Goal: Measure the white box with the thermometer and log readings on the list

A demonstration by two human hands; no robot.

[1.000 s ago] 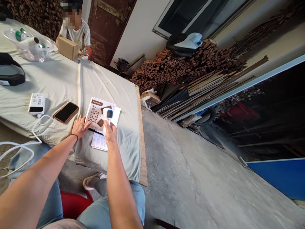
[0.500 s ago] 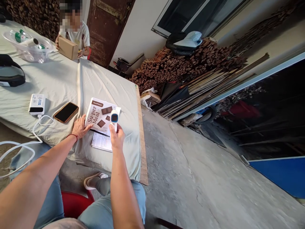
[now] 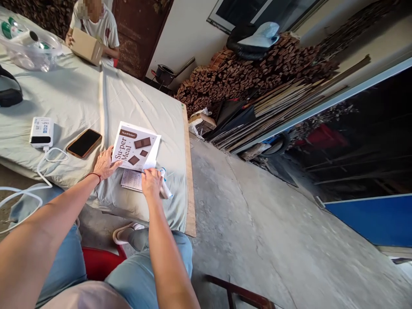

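Observation:
A white booklet point(image 3: 131, 146) with brown "Su-per Meal" print and pictures of chocolate pieces lies on the table. My left hand point(image 3: 105, 164) grips its lower left edge, thumb over the cover. At its lower right corner, my right hand point(image 3: 152, 182) has its fingers closed on the page edge, which curls up slightly. Just right of that hand lies a white handheld device point(image 3: 166, 189) with blue trim, like an infrared thermometer, partly hidden by the hand. A sheet with handwriting point(image 3: 131, 180) sticks out from under the booklet.
Left of the booklet lie a phone point(image 3: 84, 143) and a white power bank point(image 3: 42, 132) with a cable point(image 3: 40, 165). A clear basin point(image 3: 30, 53) of bottles stands farther back. Across the cloth-covered table point(image 3: 135, 103), another person holds a cardboard box point(image 3: 86, 46). Stacked firewood point(image 3: 244, 73) lines the wall.
My right hand has put the white device down on the table and taken the booklet's lower right corner. My left hand stays at the booklet. The view has shifted slightly.

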